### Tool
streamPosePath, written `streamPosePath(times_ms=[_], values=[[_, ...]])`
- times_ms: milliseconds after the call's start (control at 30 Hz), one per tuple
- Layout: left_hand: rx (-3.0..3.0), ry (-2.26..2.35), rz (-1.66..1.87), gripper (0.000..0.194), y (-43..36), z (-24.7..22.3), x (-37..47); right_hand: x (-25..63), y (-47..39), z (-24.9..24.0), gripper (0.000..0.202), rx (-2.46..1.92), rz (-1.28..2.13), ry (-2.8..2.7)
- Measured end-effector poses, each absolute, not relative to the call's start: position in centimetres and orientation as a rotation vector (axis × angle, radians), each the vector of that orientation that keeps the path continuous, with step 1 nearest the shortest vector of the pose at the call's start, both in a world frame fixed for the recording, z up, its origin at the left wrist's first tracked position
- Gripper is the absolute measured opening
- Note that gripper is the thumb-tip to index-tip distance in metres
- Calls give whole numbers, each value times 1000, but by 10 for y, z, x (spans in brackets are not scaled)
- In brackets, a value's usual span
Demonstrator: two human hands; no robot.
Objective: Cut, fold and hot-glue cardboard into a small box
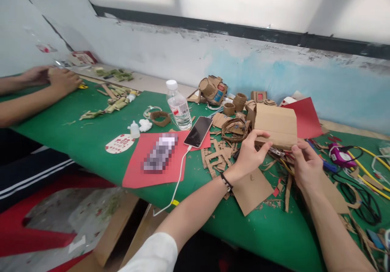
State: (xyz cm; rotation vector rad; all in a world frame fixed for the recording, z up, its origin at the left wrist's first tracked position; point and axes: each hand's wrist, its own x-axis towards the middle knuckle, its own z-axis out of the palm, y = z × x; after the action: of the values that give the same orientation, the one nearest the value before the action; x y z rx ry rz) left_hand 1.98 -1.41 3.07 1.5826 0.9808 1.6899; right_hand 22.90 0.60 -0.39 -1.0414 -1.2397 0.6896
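A folded cardboard box (pixel 276 121) is held slightly raised above the right part of the table, its plain brown panel facing me. My left hand (pixel 251 154), with a dark beaded bracelet at the wrist, has its fingers curled at the box's lower left edge. At the lower right corner, my right hand (pixel 307 164) pinches the cardboard between thumb and fingers. Metal pliers or a similar tool (pixel 276 152) lie just below the box, partly covered. A flat cardboard sheet (pixel 252 192) rests under my left forearm, with cardboard scraps (pixel 217 156) beside it.
A water bottle (pixel 179 107), a phone (pixel 198 131) on a white cable and red paper (pixel 134 170) are to the left. Behind stand cardboard models (pixel 213 90). A purple glue gun (pixel 341 155) and cables lie right. Another person's hands (pixel 62 79) work at far left.
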Motion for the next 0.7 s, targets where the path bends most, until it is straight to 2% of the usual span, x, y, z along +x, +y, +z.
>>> streamPosePath(times_ms=[433,700], values=[[1560,948,1626,26,-2,21,14,232,15,-19,48,-1186,706,-1194],[1647,1012,1589,31,2,11,12,222,6,-6,35,-1180,773,-1215]])
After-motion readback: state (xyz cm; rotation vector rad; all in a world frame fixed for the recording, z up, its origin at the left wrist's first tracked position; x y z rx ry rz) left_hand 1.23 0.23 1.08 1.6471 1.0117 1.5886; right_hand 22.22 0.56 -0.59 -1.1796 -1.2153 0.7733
